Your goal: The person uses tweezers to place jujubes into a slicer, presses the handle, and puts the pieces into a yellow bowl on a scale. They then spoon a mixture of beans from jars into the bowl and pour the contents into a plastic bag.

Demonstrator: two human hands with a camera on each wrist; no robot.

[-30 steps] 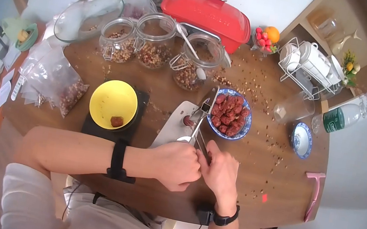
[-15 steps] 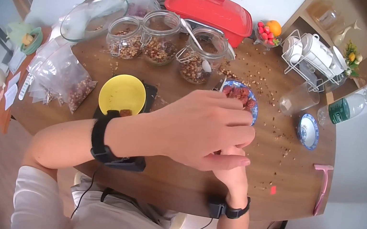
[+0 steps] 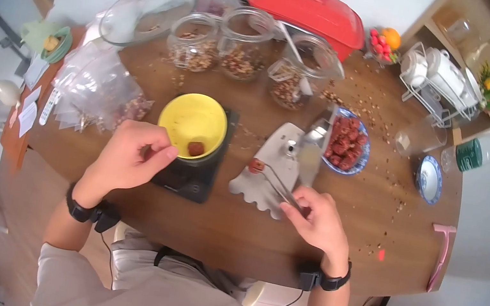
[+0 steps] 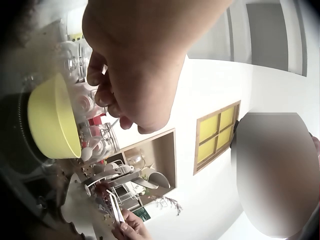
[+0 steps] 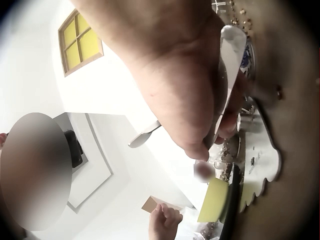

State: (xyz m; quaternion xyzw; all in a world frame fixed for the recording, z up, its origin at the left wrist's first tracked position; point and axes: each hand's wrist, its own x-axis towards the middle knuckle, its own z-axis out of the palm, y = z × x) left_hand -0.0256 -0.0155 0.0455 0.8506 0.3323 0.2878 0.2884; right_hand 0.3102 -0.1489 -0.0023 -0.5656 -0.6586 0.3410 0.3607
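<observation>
My right hand (image 3: 321,221) grips metal tweezers (image 3: 278,186), whose tips pinch a red date (image 3: 256,166) over a grey scallop-edged mat (image 3: 244,186). Just beyond that hand is a shiny metal hand tool (image 3: 313,140) with long handles that rise from the mat. My left hand (image 3: 127,158) hovers at the near left of a yellow bowl (image 3: 189,118), its fingers loosely curled and nothing visible in them. One brown-red piece (image 3: 196,149) lies in that bowl, which stands on a black kitchen scale (image 3: 191,186). Dates (image 3: 345,145) fill a blue-patterned bowl (image 3: 364,163) beside the tool.
Glass jars (image 3: 240,65) of mixed grains line the back, before a red lidded cooker (image 3: 307,11). Plastic bags (image 3: 97,89) lie at the left. Spilled grains (image 3: 385,128), a small bowl (image 3: 430,179) and a pink scraper (image 3: 440,257) are at the right.
My left hand has left the right hand and moved left beside the yellow bowl. The tweezers, hidden half a second ago, now show with the date at their tips.
</observation>
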